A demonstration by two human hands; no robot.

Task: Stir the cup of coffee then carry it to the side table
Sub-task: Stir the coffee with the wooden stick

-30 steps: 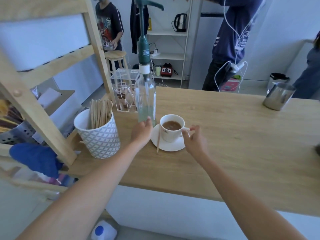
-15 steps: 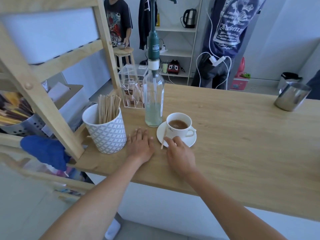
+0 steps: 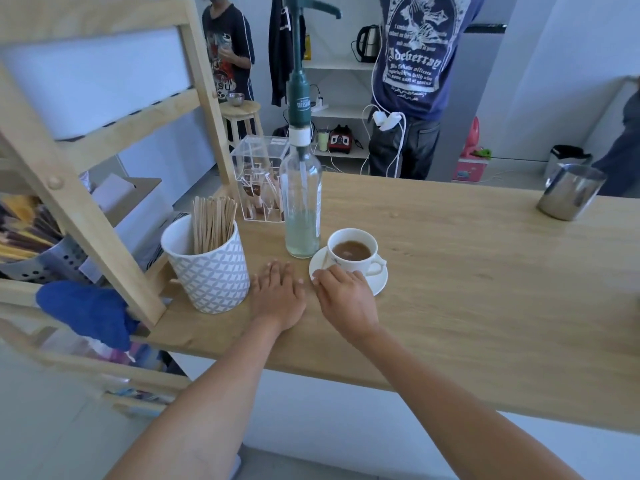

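cup (image 3: 352,251) sitting on saucer (image 3: 379,285), on table (image 3: 467,289) | left hand (image 3: 277,296) lying spread, flat | right hand (image 3: 346,296) curling at saucer rim, grip hidden | we are judging stirring and carrying both pending

A: Any readable text?
B: Pump (image 3: 300,98) on the bottle (image 3: 302,206): "TEISSEIRE", roughly. Blue shirt (image 3: 415,53): "Jdeberray", smaller lines illegible.
A: Cup (image 3: 349,252)?
B: Small mark, unreadable. Black shirt (image 3: 227,50): "SU".

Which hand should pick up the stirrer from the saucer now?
Right, probably. The right hand already rests on the near rim of the saucer, beside the coffee cup. The left hand lies flat on the counter, farther off.
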